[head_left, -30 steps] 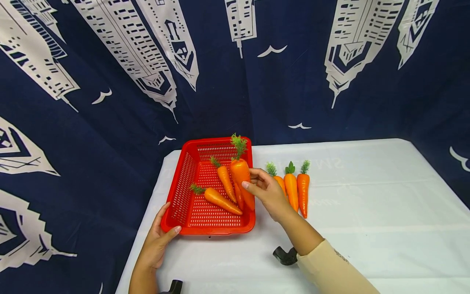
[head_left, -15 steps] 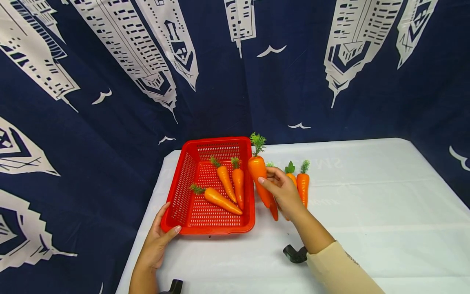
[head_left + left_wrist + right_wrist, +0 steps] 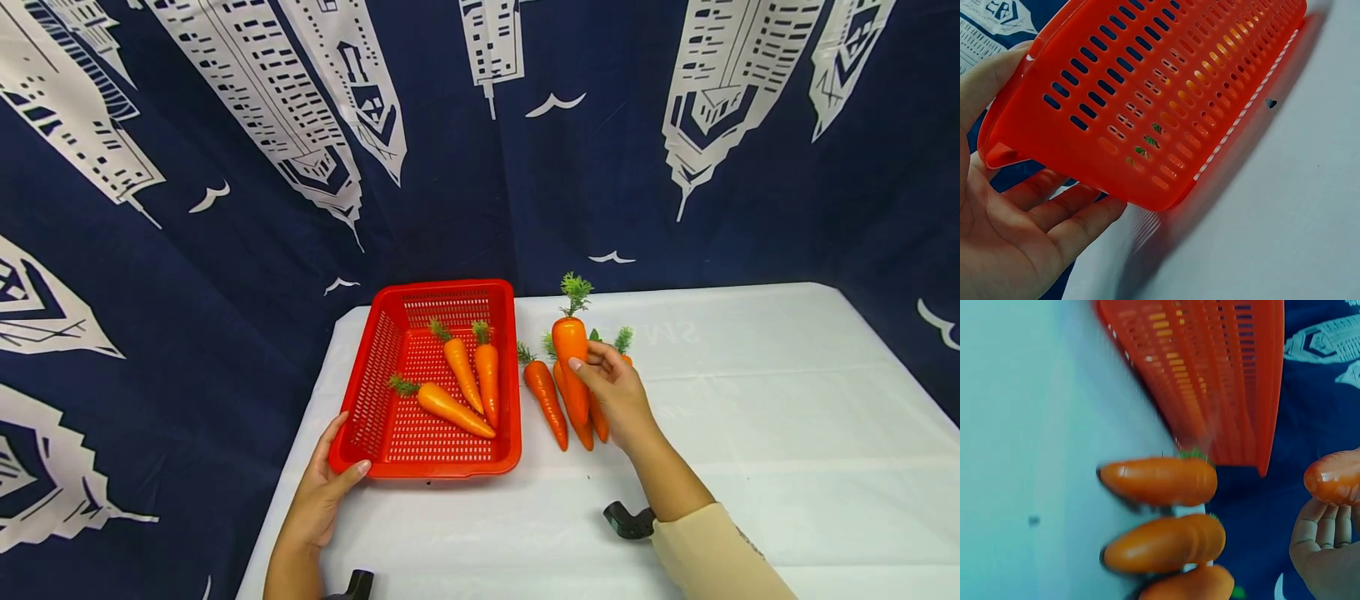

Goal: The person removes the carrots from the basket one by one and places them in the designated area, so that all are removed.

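Observation:
My left hand (image 3: 318, 492) holds the near left corner of a red plastic basket (image 3: 427, 471). In the left wrist view, its thumb lies along the rim and the fingers (image 3: 1079, 219) reach under the corner. Inside the basket lie an orange carrot with green tops (image 3: 453, 411), a second carrot (image 3: 462, 375) and a third carrot (image 3: 487, 383). My right hand (image 3: 618, 392) grips a big carrot (image 3: 570, 340), leafy end up, above a row of several carrots on the table. The leftmost of these is a carrot (image 3: 546, 400); the held carrot and hand partly cover the others.
The table (image 3: 772, 417) has a white cover. A dark blue cloth (image 3: 570, 183) printed with white buildings hangs behind it. Black camera mounts show at the wrists, including a right mount (image 3: 628, 521). The basket stands on the table's left side.
My right hand has carried the carrot rightward, from over the basket's right side to above the row on the table. The leftmost table carrot has come into view. My left hand has stayed put.

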Available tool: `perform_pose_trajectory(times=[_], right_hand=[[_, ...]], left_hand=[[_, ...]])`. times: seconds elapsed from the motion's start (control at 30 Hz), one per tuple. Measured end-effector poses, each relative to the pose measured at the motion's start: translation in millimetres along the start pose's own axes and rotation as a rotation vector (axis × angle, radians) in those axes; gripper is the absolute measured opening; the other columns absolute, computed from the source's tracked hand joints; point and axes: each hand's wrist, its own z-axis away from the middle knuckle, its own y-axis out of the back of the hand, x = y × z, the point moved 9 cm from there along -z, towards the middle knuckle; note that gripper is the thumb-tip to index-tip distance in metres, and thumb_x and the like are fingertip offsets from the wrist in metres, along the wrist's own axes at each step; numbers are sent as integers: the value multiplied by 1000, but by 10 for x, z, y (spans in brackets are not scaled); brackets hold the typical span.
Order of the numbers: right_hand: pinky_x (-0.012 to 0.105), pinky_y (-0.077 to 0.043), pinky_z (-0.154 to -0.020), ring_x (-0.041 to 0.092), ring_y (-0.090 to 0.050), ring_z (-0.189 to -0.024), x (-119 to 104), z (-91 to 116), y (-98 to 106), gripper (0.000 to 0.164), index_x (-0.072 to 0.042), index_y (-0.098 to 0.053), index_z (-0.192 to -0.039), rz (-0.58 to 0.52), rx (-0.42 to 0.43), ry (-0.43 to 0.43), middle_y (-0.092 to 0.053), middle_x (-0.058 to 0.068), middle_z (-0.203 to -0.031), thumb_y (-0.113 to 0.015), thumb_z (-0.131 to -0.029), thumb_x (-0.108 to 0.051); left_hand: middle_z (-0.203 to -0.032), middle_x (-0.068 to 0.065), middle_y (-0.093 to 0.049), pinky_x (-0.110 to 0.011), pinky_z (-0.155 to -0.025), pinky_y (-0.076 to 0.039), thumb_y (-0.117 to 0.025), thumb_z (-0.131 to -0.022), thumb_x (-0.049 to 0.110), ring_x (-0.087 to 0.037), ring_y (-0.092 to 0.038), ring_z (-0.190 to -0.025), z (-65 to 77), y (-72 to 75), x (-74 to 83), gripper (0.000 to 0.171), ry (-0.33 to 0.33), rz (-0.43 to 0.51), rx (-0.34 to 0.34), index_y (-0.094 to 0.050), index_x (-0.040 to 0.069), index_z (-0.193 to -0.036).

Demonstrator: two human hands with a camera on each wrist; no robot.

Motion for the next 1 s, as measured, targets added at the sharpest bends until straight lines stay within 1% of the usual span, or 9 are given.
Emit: perform_pose_trajectory(times=[0.1,0.17,0.23,0.33,0.43,0.57,0.67,0.83,1.0], right_hand=[[16,-53,-88,8,-61,-102,41,1,127,49,-13,-52,-139,16,32,-23,-61,-8,-113,-68,-97,-33],[15,-53,-87,7,-60,-103,78,9,219,55,-14,-49,-143,34,58,-49,-60,-8,-115,-68,-97,-37],[14,-51,-87,7,-59,-104,119,12,305,61,-14,-46,-148,44,79,-73,-59,-8,-116,-67,-97,-40],[13,-50,-85,6,-57,-103,181,24,423,66,-13,-44,-151,50,112,-114,-58,-11,-115,-67,-96,-42],[14,-48,-82,5,-56,-100,230,38,531,63,-13,-47,-149,59,148,-147,-60,-15,-110,-67,-96,-42],[15,-48,-82,4,-56,-96,290,46,653,59,-15,-50,-146,52,188,-181,-60,-18,-104,-68,-96,-41],[15,-50,-83,4,-58,-94,331,42,718,59,-15,-49,-146,30,204,-189,-61,-17,-104,-68,-96,-40],[13,-52,-79,3,-59,-90,389,46,807,61,-13,-47,-147,22,236,-191,-60,-15,-103,-69,-96,-39],[14,-52,-72,3,-58,-80,457,47,890,58,-11,-50,-143,-3,280,-201,-62,-16,-95,-71,-95,-34]], left_hand=[[-167,-4,-14,-14,-102,-46,-62,-94,-3,-15,-35,-141,5,3,5,85,-2,0,1,-21,31,-160],[-167,-5,-15,-15,-102,-46,-62,-95,-3,-16,-35,-141,5,-2,5,85,-2,1,-1,-21,31,-160],[-166,-5,-15,-15,-102,-46,-62,-94,-3,-16,-35,-141,4,-6,5,85,-2,1,-1,-21,32,-160],[-167,-4,-15,-14,-102,-45,-62,-94,-3,-16,-35,-142,3,-5,0,85,1,-1,2,-21,32,-160],[-167,-5,-15,-14,-102,-45,-62,-94,-3,-16,-36,-141,3,-1,-3,85,3,-5,6,-21,32,-160],[-167,-5,-16,-14,-102,-46,-62,-94,-3,-16,-36,-141,3,2,-2,85,4,-6,10,-21,32,-160],[-166,-6,-16,-15,-102,-46,-62,-94,-3,-16,-37,-141,2,5,-4,86,5,-6,11,-21,32,-160],[-166,-6,-16,-15,-102,-46,-63,-94,-3,-16,-37,-141,1,6,-10,85,8,-5,10,-21,32,-160],[-167,-5,-16,-15,-102,-46,-62,-94,-3,-17,-36,-141,4,3,-3,86,5,-5,12,-21,32,-160]])
